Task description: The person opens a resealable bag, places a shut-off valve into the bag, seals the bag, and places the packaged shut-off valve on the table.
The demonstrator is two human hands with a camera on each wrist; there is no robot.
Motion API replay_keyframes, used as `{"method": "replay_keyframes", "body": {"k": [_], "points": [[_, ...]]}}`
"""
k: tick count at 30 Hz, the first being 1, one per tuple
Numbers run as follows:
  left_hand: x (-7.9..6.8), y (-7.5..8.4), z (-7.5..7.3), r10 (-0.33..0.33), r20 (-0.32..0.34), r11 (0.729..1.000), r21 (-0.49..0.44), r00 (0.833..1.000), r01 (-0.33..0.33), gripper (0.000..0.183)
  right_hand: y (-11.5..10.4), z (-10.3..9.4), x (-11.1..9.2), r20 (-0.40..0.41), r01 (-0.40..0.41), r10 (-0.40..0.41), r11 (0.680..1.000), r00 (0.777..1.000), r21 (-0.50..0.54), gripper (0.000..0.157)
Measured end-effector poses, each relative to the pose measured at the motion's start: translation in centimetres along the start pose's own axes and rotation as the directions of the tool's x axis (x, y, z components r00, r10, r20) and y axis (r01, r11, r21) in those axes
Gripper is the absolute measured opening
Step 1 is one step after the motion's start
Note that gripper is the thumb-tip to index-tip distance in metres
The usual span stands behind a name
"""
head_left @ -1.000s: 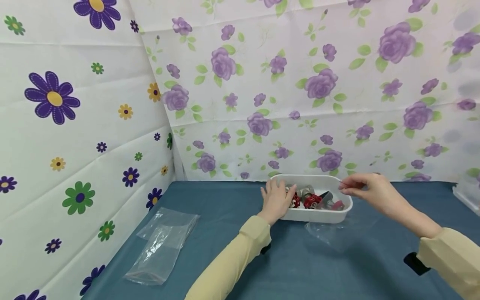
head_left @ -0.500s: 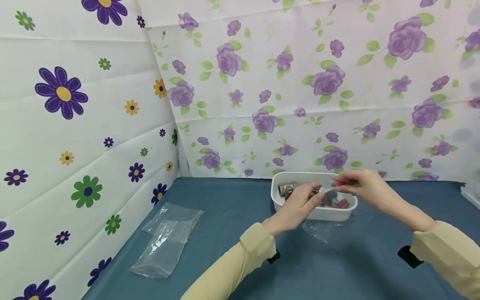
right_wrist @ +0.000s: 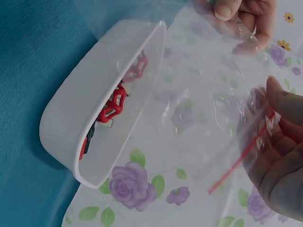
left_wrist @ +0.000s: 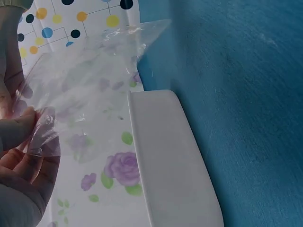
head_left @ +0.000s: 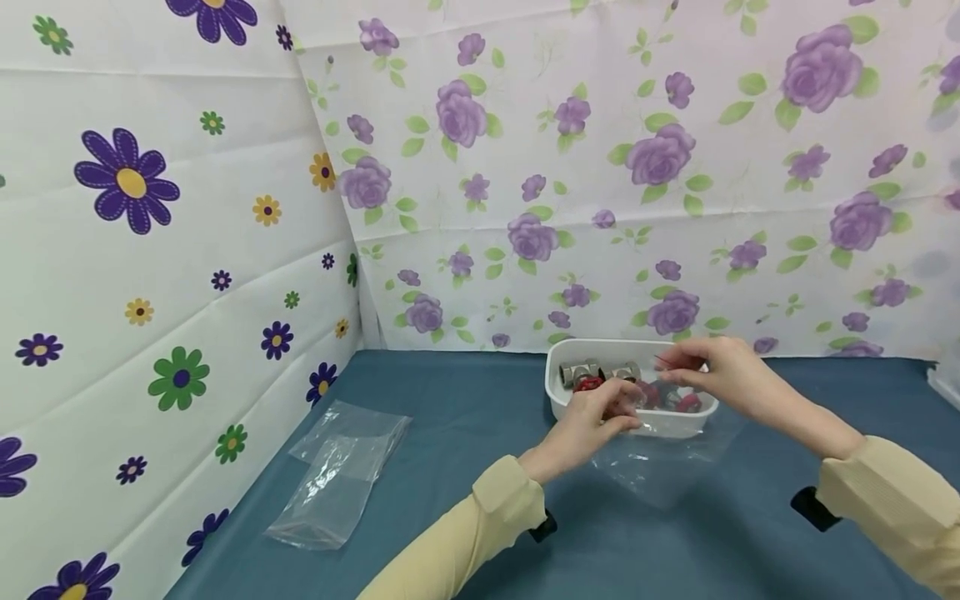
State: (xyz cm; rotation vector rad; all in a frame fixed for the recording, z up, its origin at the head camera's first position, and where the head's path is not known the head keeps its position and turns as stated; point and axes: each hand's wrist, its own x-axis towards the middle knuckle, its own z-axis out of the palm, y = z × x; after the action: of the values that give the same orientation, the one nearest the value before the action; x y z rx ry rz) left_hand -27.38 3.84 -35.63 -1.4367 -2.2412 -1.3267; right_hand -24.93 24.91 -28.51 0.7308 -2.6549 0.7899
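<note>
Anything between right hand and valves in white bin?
Yes: the clear bag that right hand and left hand pinch; in head view its film crosses the right front of the white bin. Leftmost valve shows uncovered.

Tabletop (head_left: 465, 467): is showing blue.
White tray (left_wrist: 170, 161): is standing at the back edge, near its middle.
Clear bag (head_left: 337, 475): is lying beside the left edge.
Clear plastic item (head_left: 948, 387): is showing partly near the back right corner.

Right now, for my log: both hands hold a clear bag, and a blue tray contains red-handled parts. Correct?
The tray of red-handled parts is white, not blue, as the head view shows; left hand and right hand do hold a clear bag.
</note>
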Motion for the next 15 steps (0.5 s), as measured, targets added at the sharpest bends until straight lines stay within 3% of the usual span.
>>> {"method": "replay_keyframes", "body": {"k": [6,15], "points": [[-0.4,-1.1,0.1,-0.04,-0.006,0.998,-0.039,0.999,0.039,0.03,0.6,-0.3,-0.5,0.049,-0.039,0.037,0.998,0.998,0.043,0.022],[-0.6,-1.0,-1.2,-0.107,-0.015,0.986,-0.128,0.994,0.104,0.031,1.8,-0.8,-1.3,0.127,0.02,-0.03,0.996,0.991,0.082,0.017]]}}
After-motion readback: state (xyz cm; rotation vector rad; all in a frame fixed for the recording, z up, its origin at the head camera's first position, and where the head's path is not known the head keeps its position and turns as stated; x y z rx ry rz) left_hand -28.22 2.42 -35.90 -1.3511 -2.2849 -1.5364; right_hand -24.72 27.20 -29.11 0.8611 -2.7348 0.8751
